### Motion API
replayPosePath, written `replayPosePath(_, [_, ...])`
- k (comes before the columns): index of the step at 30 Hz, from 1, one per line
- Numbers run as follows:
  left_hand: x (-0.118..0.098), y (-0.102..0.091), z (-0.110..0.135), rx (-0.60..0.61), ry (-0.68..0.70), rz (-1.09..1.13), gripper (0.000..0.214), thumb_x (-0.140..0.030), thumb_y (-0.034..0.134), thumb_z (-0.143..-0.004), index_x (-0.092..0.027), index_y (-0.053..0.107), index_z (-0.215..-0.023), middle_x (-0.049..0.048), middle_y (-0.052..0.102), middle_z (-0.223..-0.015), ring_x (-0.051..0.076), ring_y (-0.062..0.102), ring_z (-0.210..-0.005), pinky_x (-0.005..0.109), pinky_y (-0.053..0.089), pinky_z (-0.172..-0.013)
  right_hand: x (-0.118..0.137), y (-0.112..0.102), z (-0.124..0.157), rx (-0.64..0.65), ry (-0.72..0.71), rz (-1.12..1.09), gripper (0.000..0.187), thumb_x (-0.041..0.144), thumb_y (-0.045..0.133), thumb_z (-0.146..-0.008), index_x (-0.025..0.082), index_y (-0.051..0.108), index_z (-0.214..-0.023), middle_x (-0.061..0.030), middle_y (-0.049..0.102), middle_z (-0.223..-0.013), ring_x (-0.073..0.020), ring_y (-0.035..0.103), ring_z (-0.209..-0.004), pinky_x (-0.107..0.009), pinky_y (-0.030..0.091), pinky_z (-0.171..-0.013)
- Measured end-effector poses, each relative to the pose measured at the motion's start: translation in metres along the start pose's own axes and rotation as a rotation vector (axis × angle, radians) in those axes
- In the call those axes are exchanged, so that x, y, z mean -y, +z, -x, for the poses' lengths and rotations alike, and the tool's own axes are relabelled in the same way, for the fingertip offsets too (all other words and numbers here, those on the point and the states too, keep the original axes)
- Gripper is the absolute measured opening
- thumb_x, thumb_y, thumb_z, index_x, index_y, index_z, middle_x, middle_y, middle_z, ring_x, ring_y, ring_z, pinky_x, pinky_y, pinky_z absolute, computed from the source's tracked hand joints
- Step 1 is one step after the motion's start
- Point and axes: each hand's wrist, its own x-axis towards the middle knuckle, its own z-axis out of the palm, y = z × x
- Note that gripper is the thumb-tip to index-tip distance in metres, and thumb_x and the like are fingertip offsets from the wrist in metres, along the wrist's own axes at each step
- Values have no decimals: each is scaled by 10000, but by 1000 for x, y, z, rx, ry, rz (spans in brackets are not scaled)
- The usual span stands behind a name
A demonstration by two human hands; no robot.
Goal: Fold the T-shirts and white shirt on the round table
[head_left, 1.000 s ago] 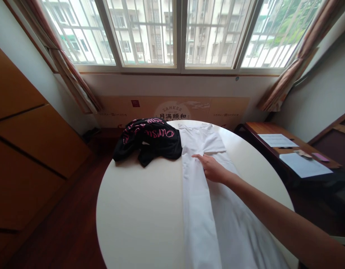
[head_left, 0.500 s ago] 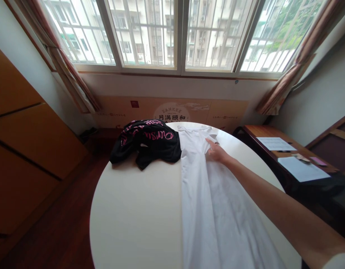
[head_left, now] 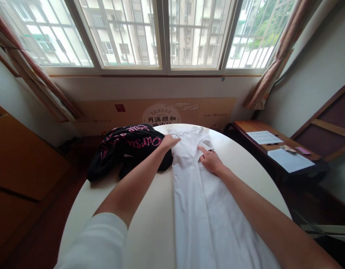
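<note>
A long white garment (head_left: pixel 195 201) lies lengthwise down the round white table (head_left: pixel 144 231), folded into a narrow strip. My left hand (head_left: pixel 169 142) reaches to its far left edge near the top, fingers curled on the white cloth beside a crumpled black garment with pink lettering (head_left: pixel 127 147). My right hand (head_left: pixel 210 160) rests on the folded-over part near the garment's top right, fingers bent and pressing the cloth.
A low wooden side table (head_left: pixel 253 140) with white papers (head_left: pixel 290 160) and a small pink item stands to the right. Wooden cabinets stand at the left. A printed cardboard panel leans under the barred window. Curtains hang at both sides.
My left arm has come into view and reached the garment's top left edge. My right hand moved from mid-garment up towards the top, and the sleeve flap now lies folded inward.
</note>
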Motion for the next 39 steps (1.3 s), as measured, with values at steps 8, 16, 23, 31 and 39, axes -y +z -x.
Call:
replayPosePath(8, [4, 46, -72, -79, -130, 6, 424, -378, 736, -972, -112, 668, -1296, 161, 711, -1295, 299, 700, -1162, 418, 565, -972, -20, -7, 3, -4, 96, 55, 728, 258, 441, -1001, 89, 293, -1694, -195, 752, -1296, -320, 650, -1226, -399, 358, -1129])
replayPosePath(16, [-6, 50, -96, -79, -98, -113, 743, -402, 765, -896, -119, 466, -1515, 287, 405, -1606, 416, 513, -1407, 463, 475, -1060, -19, -12, 5, -21, 100, 39, 799, 274, 465, -987, 128, 198, -1726, -155, 784, -1218, -312, 669, -1200, -411, 342, -1136])
replayPosePath(23, [-4, 35, -113, 31, 56, -188, 250, -237, 843, -786, -185, 704, -987, 113, 752, -1159, 277, 673, -1114, 288, 497, -928, -22, -14, 4, -25, 82, 7, 775, 266, 464, -983, 130, 246, -1714, -141, 792, -1209, -300, 679, -1198, -402, 335, -1139])
replayPosePath(31, [9, 15, -106, -42, 28, -260, 191, -241, 710, -956, -138, 653, -1106, 150, 733, -1157, 261, 684, -1060, 302, 495, -916, -23, -13, 3, 11, 83, -19, 765, 268, 448, -1007, 107, 216, -1718, -138, 804, -1175, -282, 685, -1184, -392, 292, -1164])
replayPosePath(39, [-19, 43, 4, -133, 473, -436, 362, -196, 545, -998, -77, 539, -1341, 245, 528, -1414, 380, 491, -1361, 463, 401, -1149, -20, -16, 4, 41, 90, -34, 681, 330, 434, -1045, 161, 327, -1696, -159, 784, -1250, -309, 637, -1290, -457, 256, -1195])
